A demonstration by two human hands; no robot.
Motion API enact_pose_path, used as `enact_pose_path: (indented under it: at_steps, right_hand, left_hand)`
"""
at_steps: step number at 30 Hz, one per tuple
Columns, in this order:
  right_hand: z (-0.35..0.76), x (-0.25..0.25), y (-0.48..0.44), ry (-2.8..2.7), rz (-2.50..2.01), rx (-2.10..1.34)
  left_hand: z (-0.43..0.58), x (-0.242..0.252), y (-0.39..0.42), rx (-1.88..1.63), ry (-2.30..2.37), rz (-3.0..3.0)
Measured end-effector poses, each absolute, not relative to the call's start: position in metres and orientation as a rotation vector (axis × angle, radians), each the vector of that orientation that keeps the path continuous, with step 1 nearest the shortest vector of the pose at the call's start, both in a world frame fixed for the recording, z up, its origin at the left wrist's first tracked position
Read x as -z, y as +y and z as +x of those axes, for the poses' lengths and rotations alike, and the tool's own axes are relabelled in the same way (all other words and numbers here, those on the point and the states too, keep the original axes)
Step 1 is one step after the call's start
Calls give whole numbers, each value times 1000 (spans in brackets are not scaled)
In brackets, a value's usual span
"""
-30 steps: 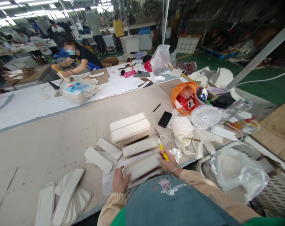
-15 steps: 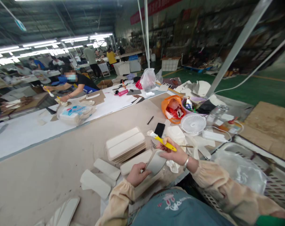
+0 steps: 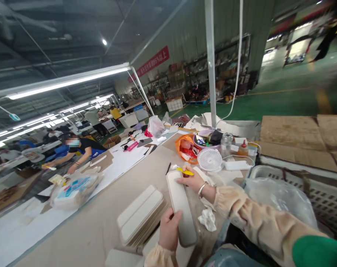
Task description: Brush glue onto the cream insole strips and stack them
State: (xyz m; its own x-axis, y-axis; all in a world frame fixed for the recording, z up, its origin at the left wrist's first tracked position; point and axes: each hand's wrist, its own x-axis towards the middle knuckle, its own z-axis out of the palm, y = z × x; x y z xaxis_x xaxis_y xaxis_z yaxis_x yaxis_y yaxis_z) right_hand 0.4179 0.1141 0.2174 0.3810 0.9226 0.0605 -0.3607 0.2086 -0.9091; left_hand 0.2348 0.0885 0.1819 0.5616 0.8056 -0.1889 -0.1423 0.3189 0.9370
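Your left hand (image 3: 168, 229) and right hand (image 3: 195, 181) pinch the pale panel (image 3: 181, 198) over the table (image 3: 97, 231), the right also gripping a yellow brush (image 3: 186, 171); it seems light and stiffish, best held by its edges.

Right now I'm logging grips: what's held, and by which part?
The left hand grips a long, pale, round-cornered panel by its near half; the right hand pinches its far end and holds a yellow-handled brush by the handle.

White fan (image 3: 210, 160) noted near orange bag (image 3: 181, 145) and clear jar (image 3: 226, 144); clear plastic (image 3: 279, 202) seen at perforated basket (image 3: 325, 200); red banner (image 3: 154, 62) hung beyond.
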Motion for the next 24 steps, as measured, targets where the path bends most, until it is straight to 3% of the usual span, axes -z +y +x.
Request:
enact_pose_path:
  at_steps: [12,24]
  right_hand:
    - [447,-236,120,-762,-966,-877]
    - [462,-221,120,-770,-1041,-840]
  left_hand:
    - [258,-219,62,-583,668,831]
    - [260,-196,55,-532,629,952]
